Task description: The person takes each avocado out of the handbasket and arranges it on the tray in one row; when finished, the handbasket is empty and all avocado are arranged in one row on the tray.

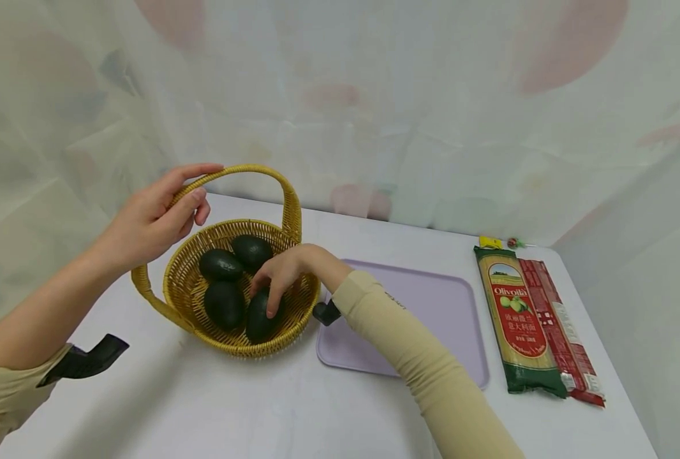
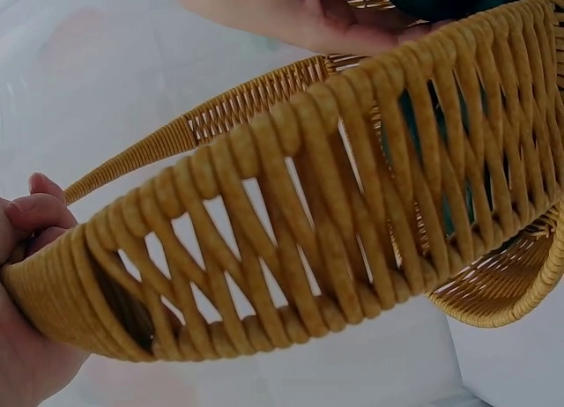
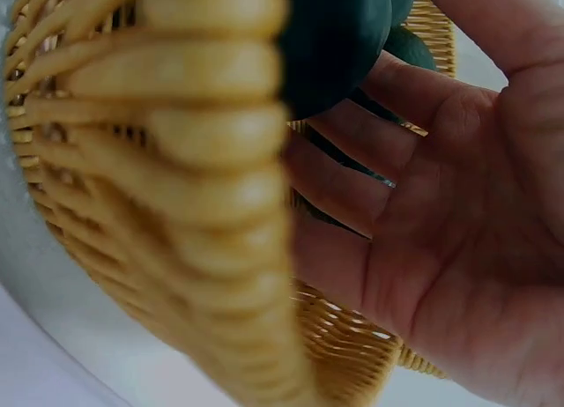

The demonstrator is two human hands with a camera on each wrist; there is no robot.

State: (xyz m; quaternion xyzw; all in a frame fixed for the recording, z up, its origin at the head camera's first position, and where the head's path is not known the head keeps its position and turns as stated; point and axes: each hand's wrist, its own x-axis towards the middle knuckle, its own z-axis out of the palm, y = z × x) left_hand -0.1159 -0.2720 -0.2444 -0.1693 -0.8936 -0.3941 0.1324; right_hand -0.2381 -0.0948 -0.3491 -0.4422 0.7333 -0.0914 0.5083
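Observation:
A woven yellow basket [image 1: 294,305] stands on the white table with several dark green avocados in it. My left hand [image 1: 193,194] grips the arched handle [image 1: 259,169] at its left side, thumb on top and fingers beneath. In the left wrist view the handle [image 2: 291,222] fills the picture, with my fingertips [image 2: 35,211] at its left end. My right hand [image 1: 264,296] reaches down into the basket, its fingers curled over the front right avocado [image 1: 258,326]. The right wrist view shows the palm [image 3: 458,248] and fingers wrapped round that avocado [image 3: 335,46] behind the basket rim [image 3: 203,160].
The other avocados [image 1: 221,264] [image 1: 252,250] [image 1: 224,305] lie loose in the basket. A lilac tray [image 1: 443,306] sits right of the basket. Further right lie a green pasta packet [image 1: 518,319] and a red packet [image 1: 558,325]. A draped curtain hangs behind the table.

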